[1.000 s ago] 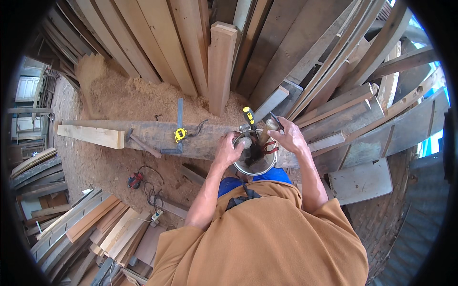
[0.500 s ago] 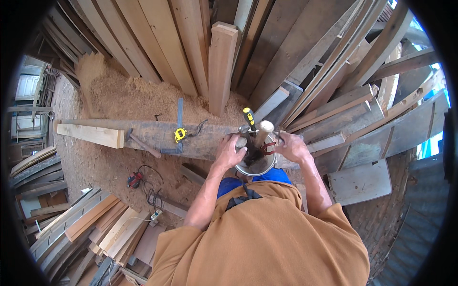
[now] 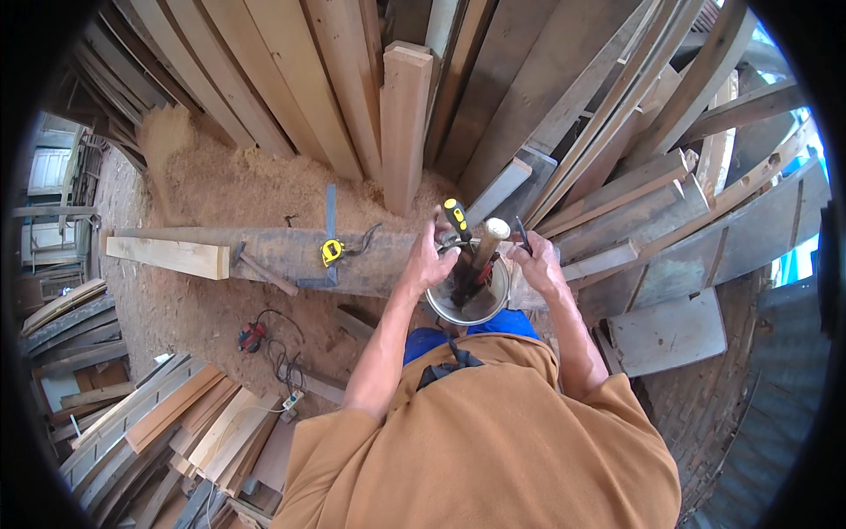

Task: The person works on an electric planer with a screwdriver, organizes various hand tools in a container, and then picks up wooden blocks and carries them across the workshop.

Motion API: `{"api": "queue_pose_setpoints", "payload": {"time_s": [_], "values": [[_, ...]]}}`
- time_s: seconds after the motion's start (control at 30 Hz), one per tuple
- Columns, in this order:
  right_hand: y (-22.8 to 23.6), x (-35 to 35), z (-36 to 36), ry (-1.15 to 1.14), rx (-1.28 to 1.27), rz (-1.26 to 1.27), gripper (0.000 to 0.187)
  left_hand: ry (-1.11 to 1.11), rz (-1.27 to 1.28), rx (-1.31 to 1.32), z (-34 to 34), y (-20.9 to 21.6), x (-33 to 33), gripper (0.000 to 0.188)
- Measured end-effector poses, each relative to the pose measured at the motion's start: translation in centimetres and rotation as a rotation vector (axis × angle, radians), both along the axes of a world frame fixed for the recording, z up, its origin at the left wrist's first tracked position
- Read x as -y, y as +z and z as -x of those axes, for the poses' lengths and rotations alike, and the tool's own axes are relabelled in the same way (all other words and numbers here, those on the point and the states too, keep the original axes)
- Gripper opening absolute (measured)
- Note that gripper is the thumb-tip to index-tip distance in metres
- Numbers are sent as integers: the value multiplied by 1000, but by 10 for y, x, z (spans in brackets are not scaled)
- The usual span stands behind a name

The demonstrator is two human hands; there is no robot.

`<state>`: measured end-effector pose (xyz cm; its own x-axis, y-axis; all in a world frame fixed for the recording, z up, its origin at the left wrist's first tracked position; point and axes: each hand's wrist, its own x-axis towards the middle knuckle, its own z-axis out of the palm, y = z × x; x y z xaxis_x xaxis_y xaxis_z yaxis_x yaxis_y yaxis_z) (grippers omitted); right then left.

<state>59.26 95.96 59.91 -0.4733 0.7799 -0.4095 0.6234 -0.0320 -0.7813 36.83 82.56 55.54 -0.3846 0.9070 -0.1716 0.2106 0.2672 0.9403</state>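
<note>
A round metal bucket [image 3: 500,284] stands in front of my body, with tools in it. At its left rim is my left hand [image 3: 425,263], the thumb over the opening and the fingers around the far side, gripping the rim. A yellow-and-black screwdriver handle [image 3: 455,214] rises right beside those fingers. Next to it a pale wooden handle [image 3: 491,240] sticks up, and something red and dark lies deeper inside. Right of the bucket, my right hand [image 3: 539,267] is closed on a slim dark tool [image 3: 523,233], whose kind I cannot make out.
On the long plank [image 3: 388,256] lie a yellow tape measure [image 3: 331,252], a try square [image 3: 330,207] and a hammer [image 3: 267,271], near a pale beam [image 3: 172,254]. A red corded power tool [image 3: 251,336] rests on the ground. Boards [image 3: 405,123] lean beyond a sawdust heap [image 3: 238,189].
My right hand has come off the bucket's right rim and now holds a slim dark tool. My left fingers have shifted up toward the screwdriver. The red-handled thing has shifted inside the bucket.
</note>
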Motion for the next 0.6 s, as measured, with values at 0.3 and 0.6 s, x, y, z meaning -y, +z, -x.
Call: {"api": "queue_pose_setpoints", "payload": {"time_s": [0.3,0.6], "values": [[27,-10,11,55,-142,7,52,-124,106,113,-2,50,-31,49],[58,-15,7,286,-178,152,36,-240,-11,-30,1,26,-26,48]]}}
